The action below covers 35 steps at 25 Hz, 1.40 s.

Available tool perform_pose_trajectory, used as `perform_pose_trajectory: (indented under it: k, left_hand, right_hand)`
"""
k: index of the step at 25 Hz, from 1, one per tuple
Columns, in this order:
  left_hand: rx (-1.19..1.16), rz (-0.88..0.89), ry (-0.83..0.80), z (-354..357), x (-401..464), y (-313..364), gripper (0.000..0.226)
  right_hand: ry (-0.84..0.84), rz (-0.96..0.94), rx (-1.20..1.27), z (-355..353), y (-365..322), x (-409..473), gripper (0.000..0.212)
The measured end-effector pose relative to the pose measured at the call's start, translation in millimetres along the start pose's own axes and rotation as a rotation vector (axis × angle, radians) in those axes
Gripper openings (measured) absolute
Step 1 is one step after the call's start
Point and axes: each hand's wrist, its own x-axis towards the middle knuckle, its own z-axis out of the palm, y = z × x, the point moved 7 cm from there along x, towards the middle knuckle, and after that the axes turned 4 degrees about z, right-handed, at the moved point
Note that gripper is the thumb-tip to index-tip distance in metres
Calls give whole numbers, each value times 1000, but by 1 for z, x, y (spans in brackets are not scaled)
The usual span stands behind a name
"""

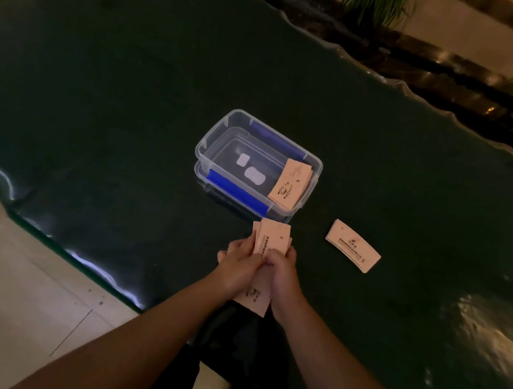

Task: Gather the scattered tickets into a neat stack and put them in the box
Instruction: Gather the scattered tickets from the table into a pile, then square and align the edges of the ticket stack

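Both hands hold a bundle of pale orange tickets (270, 237) just in front of the box. My left hand (238, 266) grips its left side and my right hand (283, 272) its right side; the bundle's edges are uneven, and its lower end shows below my wrists. The clear plastic box (210, 141) with blue clips stands open on the dark table, and a small stack of tickets (289, 182) lies in its right end. Another small stack of tickets (352, 250) rests on the table to the right of my hands.
The dark glossy table (130, 94) has a wavy far edge and a near edge at lower left, with light floor tiles (4, 290) beyond it. Potted plants (378, 0) stand behind the table. A pale paper piece (210, 385) lies low between my forearms.
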Motion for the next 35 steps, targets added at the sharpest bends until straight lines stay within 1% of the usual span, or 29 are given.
perform_pose_trajectory:
  k: [2, 3, 4, 5, 6, 8, 10, 13, 15, 17, 19, 21, 22, 24, 26, 27, 29, 31, 33, 35]
  left_hand:
    - [-46, 27, -2, 1, -2, 8, 110]
    - [-35, 33, 13, 1, -3, 12, 121]
    - [-13, 33, 28, 2, -4, 14, 127]
    - [-22, 17, 22, 6, -5, 15, 126]
    - [-86, -7, -8, 12, -4, 16, 121]
    - [-233, -60, -94, 30, -4, 17, 103]
    - [-271, -98, -138, 45, -1, 20, 90]
    - [-343, -141, -112, 66, 1, 25, 76]
    - [-411, -148, -88, 78, 3, 31, 73]
    - [-476, -152, -96, 88, 7, 39, 68]
    - [-567, -169, -113, 96, 10, 46, 54]
    - [-664, -165, -123, 102, 13, 53, 36]
    - [-710, -147, -126, 106, 15, 56, 32]
    - [-791, -110, -137, 115, 16, 64, 32]
    - [-831, -102, -145, 126, 17, 67, 37]
    - [-830, -103, -150, 131, 17, 68, 42]
    - [-821, -112, -144, 141, 19, 67, 61]
    - [-808, -138, -127, 145, 24, 67, 78]
    - [-772, -162, -168, 146, 29, 71, 80]
    - [-714, -188, -204, 144, 38, 77, 72]
  right_hand:
    - [-85, 16, 104, -11, -2, -10, 59]
    - [-108, 20, 126, -19, -5, -14, 57]
    - [-117, 26, 120, -25, -7, -17, 56]
    - [-119, 26, 106, -32, -10, -18, 56]
    - [-122, 22, 87, -37, -12, -19, 56]
    - [-131, 1, 44, -45, -17, -22, 54]
    - [-137, -46, -37, -50, -25, -26, 54]
    - [-112, -111, -237, -60, -39, -30, 61]
    - [-82, -141, -296, -70, -50, -32, 63]
    - [-63, -154, -281, -86, -58, -37, 61]
    - [-62, -170, -212, -106, -60, -43, 55]
    - [-30, -169, -102, -127, -56, -48, 48]
    - [-13, -154, 3, -136, -50, -50, 42]
    - [1, -127, 285, -147, -37, -52, 36]
    - [23, -135, 519, -151, -29, -55, 41]
    - [46, -151, 581, -153, -29, -56, 45]
    - [107, -183, 596, -159, -33, -54, 54]
    - [169, -190, 544, -169, -39, -49, 57]
    - [190, -182, 489, -180, -47, -43, 53]
    - [186, -167, 425, -191, -55, -34, 44]
